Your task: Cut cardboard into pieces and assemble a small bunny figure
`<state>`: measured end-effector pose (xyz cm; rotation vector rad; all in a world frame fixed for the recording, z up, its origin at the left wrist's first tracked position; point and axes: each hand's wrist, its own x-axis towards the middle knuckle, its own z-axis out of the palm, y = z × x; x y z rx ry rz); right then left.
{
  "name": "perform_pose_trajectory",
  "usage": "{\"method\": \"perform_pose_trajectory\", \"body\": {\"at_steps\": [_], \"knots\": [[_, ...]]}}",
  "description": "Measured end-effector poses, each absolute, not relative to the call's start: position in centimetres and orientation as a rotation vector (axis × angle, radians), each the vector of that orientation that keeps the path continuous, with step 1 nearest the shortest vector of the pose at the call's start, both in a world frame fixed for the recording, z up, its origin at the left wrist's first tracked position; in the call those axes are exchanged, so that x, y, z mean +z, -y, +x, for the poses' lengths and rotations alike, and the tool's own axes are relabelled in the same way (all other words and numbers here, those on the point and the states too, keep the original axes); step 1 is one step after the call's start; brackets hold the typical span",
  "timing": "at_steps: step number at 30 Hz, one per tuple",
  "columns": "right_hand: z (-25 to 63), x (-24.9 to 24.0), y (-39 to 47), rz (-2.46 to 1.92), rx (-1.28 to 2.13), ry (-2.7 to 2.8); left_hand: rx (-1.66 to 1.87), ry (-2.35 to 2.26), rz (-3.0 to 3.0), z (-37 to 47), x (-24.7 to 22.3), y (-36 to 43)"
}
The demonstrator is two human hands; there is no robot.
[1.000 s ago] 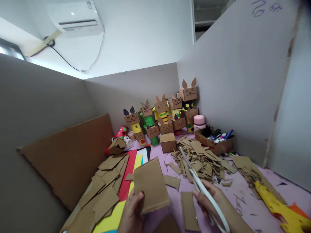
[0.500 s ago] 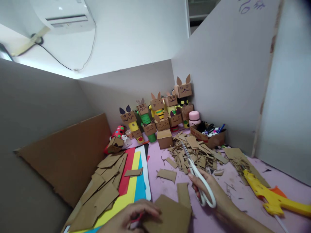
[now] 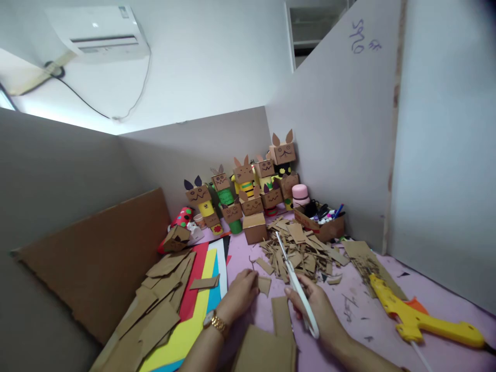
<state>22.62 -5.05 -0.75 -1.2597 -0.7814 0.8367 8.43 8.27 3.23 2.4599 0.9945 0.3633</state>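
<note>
My left hand (image 3: 243,290), with a gold watch on its wrist, reaches over the pink tabletop. Its fingers are closed at the left edge of a small cardboard piece (image 3: 264,285), part of which they cover. White-handled scissors (image 3: 296,287) are in my right hand (image 3: 315,305), blades together and pointing away from me. Below them, a narrow cardboard strip (image 3: 282,315) lies flat, beside a larger cardboard sheet (image 3: 265,352) at the near edge of view. A heap of cardboard scraps (image 3: 306,250) spreads beyond the scissors.
Several cardboard animal figures (image 3: 244,173) stand at the back. To the left, cut cardboard pieces (image 3: 158,320) overlap coloured paper sheets (image 3: 199,279). A yellow glue gun (image 3: 422,318) rests at right, near a box of pens (image 3: 327,227). Grey partitions (image 3: 333,129) enclose the table.
My left hand has moved forward from the large cardboard sheet to the small piece. The scissors stay in my right hand, now turned more edge-on. The whole view has shifted slightly.
</note>
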Motion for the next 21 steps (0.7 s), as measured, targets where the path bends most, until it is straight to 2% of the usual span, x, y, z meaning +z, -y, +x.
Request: {"method": "perform_pose_trajectory", "body": {"at_steps": [4, 11, 18, 21], "knots": [[22.5, -0.1, 5.4, -1.251, 0.776, 0.843, 0.394, -1.088, 2.352, 8.6, 4.2, -8.3], [23.3, -0.1, 5.0, -1.262, 0.682, 0.746, 0.222, -1.03, 2.127, 10.0, 4.7, -3.9], [24.1, -1.1, 5.4, -1.273, 0.7, 0.714, 0.425, -1.005, 1.957, 11.8, 2.8, -0.9], [24.0, -1.3, 5.9, -1.294, 0.734, 0.718, 0.649, -1.005, 1.769, 11.9, 2.7, -1.1]]}}
